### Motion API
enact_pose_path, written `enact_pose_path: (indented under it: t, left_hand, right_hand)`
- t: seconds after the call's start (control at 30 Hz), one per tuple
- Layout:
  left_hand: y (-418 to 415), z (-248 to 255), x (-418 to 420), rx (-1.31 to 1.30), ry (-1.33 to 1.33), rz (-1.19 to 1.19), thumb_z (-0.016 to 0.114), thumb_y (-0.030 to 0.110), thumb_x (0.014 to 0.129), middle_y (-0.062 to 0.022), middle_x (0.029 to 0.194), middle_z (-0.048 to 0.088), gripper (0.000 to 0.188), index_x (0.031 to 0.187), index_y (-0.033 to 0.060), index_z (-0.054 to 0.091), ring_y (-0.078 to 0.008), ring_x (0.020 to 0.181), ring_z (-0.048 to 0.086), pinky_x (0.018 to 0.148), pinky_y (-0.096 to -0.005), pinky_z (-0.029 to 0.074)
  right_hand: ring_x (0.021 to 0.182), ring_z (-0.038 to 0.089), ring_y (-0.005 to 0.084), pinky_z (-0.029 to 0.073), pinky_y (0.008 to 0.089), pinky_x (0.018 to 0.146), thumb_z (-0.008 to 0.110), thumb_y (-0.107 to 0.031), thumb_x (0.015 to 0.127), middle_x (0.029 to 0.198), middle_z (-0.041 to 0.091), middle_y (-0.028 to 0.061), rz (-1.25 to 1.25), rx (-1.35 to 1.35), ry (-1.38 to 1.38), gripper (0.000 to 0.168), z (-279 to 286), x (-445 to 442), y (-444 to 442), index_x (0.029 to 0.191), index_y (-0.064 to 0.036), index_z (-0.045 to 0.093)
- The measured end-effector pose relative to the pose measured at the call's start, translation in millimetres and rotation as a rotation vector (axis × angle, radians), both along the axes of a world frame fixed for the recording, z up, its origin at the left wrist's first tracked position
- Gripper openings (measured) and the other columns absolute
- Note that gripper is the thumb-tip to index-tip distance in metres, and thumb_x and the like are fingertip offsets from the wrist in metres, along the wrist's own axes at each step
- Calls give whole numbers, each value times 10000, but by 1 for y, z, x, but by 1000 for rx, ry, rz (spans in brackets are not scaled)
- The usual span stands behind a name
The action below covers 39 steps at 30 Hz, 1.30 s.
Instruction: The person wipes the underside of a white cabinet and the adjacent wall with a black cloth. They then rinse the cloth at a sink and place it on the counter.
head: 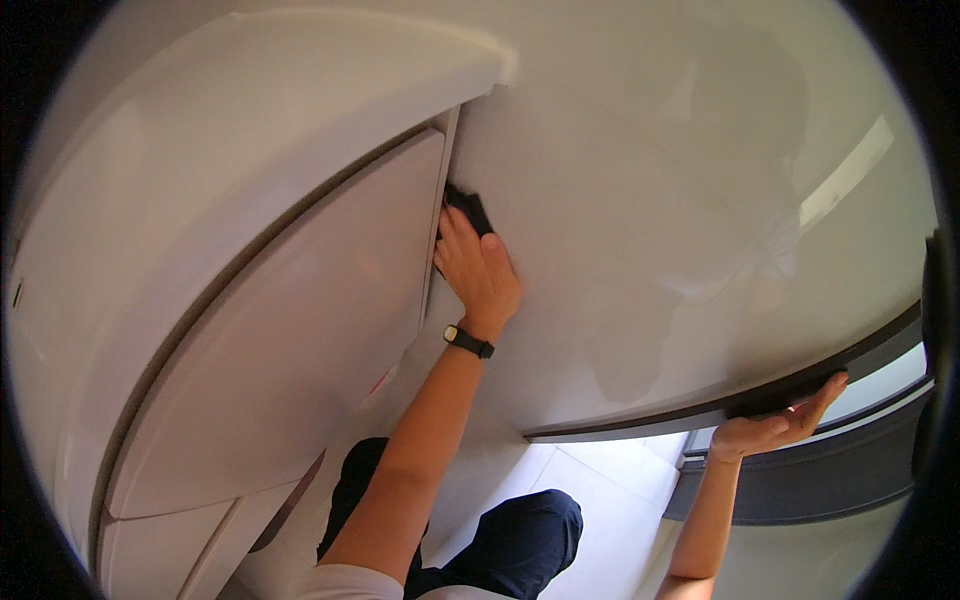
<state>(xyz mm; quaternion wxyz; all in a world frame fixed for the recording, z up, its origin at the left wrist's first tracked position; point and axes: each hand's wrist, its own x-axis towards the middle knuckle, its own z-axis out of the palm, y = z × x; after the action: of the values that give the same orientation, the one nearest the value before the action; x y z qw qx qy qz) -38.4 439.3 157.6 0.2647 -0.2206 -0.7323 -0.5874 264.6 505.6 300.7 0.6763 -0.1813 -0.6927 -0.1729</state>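
Note:
My left hand (478,274), back of the hand towards me, presses a black cloth (471,208) against the glossy light wall (600,225), right beside the edge of a white cabinet (300,322). Its fingers lie close to the narrow gap where cabinet and wall meet. Off to the right, my right hand (776,427) rests palm up against the dark frame (645,417) along the wall's edge. Something dark sits between that palm and the frame; whether it is a cloth or only shadow is unclear.
A white countertop or basin edge (262,135) overhangs the cabinet front. A lower drawer front (161,547) shows at bottom left. My knees (525,540) are below, over a pale tiled floor (615,480). Past the wall's end stands another dark frame (795,487).

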Motion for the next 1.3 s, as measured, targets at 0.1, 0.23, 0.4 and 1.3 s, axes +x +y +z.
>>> enact_pose_path:
  t: [0.1, 0.23, 0.4, 1.3]
  left_hand:
    - [-2, -35, 3, 53, -136, -47, 253, 335, 1001, -290, 1496, 210, 626, 1435, -110, 177, -437, 1328, 252, 1096, -504, 133]
    - [4, -85, 14, 104, -312, -83, 221, 364, 1011, -273, 1521, 158, 651, 1460, -93, 105, -411, 1394, 163, 1133, -483, 68]
    - [4, -140, 21, 162, -405, -66, 202, 411, 1019, -256, 1540, 112, 678, 1469, -81, 84, -389, 1415, 124, 1143, -474, 56]
    - [-3, 57, 64, 110, 49, -30, 113, 520, 991, -173, 1580, 9, 722, 1504, 12, 97, -328, 1460, -4, 1129, -543, -14]
  right_hand:
    - [1379, 323, 321, 235, 484, 1126, 231, -616, 942, 1477, 360, 162, -36, 25, -35, 780, -1, 3, 3, 1440, -27, 349]
    - [1396, 288, 315, 204, 474, 1139, 250, -633, 931, 1489, 338, 162, -26, -27, -82, 806, -1, 11, 4, 1447, -19, 319]
    - [1364, 347, 313, 250, 470, 1126, 199, -673, 918, 1461, 381, 162, -10, -22, 9, 843, -1, 4, 6, 1435, -27, 360]
    - [1406, 268, 323, 162, 497, 1159, 181, -575, 969, 1479, 365, 129, -5, 80, -110, 707, 4, -1, -2, 1414, -53, 353]
